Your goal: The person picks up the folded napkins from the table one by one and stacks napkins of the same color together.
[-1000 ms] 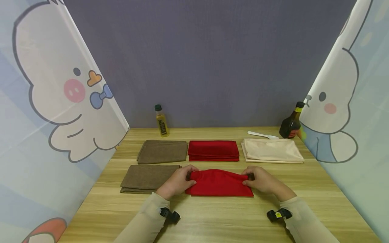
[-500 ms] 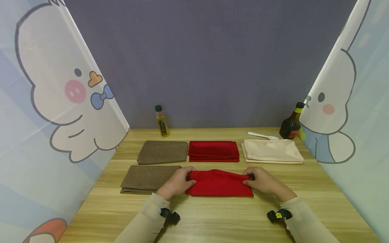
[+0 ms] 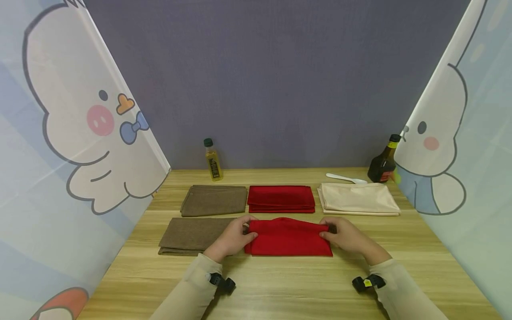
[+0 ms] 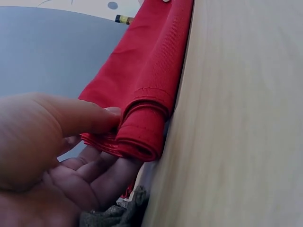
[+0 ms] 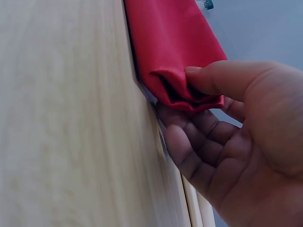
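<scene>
A folded bright red cloth (image 3: 290, 240) lies on the near middle of the table, its far edge slightly raised. My left hand (image 3: 233, 238) pinches its left end, thumb on top and fingers beneath. In the left wrist view the stacked layers of the red cloth (image 4: 142, 118) show at that end, with a rolled fold along the table side. My right hand (image 3: 346, 235) grips the opposite end the same way. The right wrist view shows the thumb (image 5: 222, 78) pressing on the red cloth (image 5: 175, 52) and the fingers curled under its folded layers.
Folded brown cloths lie at left, one near (image 3: 192, 233) and one far (image 3: 216, 200). A darker red cloth (image 3: 281, 198) and a cream cloth (image 3: 358, 198) sit behind the hands. Toward the back stand an oil bottle (image 3: 214, 162), a dark sauce bottle (image 3: 384, 162) and a white plastic spoon (image 3: 346, 178).
Both hands have shifted slightly away from me, with the bright red cloth's far edge rising and its near edge moving back a little. The other cloths have not moved.
</scene>
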The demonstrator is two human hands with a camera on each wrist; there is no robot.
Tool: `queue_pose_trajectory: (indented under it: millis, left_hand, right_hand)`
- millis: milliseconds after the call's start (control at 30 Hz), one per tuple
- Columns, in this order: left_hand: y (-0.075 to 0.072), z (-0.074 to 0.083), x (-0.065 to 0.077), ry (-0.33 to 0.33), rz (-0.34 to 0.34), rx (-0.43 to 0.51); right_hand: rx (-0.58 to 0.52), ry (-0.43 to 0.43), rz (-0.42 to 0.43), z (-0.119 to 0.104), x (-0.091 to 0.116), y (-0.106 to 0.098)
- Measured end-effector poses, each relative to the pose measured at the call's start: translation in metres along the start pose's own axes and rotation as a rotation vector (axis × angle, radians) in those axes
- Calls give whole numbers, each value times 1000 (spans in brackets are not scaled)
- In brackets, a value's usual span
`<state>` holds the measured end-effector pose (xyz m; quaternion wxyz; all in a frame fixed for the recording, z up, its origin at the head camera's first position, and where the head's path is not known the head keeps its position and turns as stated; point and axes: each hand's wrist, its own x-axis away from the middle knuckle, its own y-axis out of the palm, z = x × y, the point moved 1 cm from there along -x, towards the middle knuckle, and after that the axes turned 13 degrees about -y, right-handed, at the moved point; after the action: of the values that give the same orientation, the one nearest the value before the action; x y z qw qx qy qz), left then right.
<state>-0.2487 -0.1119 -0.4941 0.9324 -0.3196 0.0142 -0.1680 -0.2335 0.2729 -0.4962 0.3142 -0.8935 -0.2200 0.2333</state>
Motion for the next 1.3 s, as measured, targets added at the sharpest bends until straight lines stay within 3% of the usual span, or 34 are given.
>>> queue_pose_trajectory:
  millis: [333, 700, 967, 1300]
  left_hand:
    - [-3, -1, 1, 4, 30, 129]
    - [-4, -1, -2, 19, 80, 279]
    - [-5, 1, -3, 36, 121, 361]
    - [-1, -3, -7, 75, 169, 500]
  right_hand:
    - [-178, 60, 44, -1, -1, 0]
    - [-228, 98, 146, 0, -4, 0]
    - [-219, 37, 227, -4, -7, -1]
    - [-266, 38, 263, -1, -7, 0]
